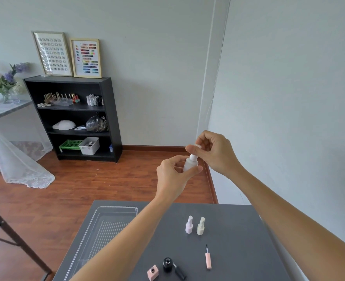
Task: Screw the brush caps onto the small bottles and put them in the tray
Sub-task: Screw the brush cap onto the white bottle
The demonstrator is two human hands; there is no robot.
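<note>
Gripping white bottle [190,164] in left hand [172,175], right hand [214,153] fingers [192,149] pinching cap [197,147] (high above table [238,240])

I read this as a small nail salon or home nail studio. Two framed charts [67,55] of nail tips and colour swatches lean on a black bookshelf [74,118], whose top shelf holds rows of polish bottles [74,98], with a white nail lamp [64,125] below. On the grey surface [228,240] in front of me lie small polish bottles [195,226] and a brush cap [208,258]. Flowers [5,78] and wood flooring [86,185] give it a domestic feel.
</note>
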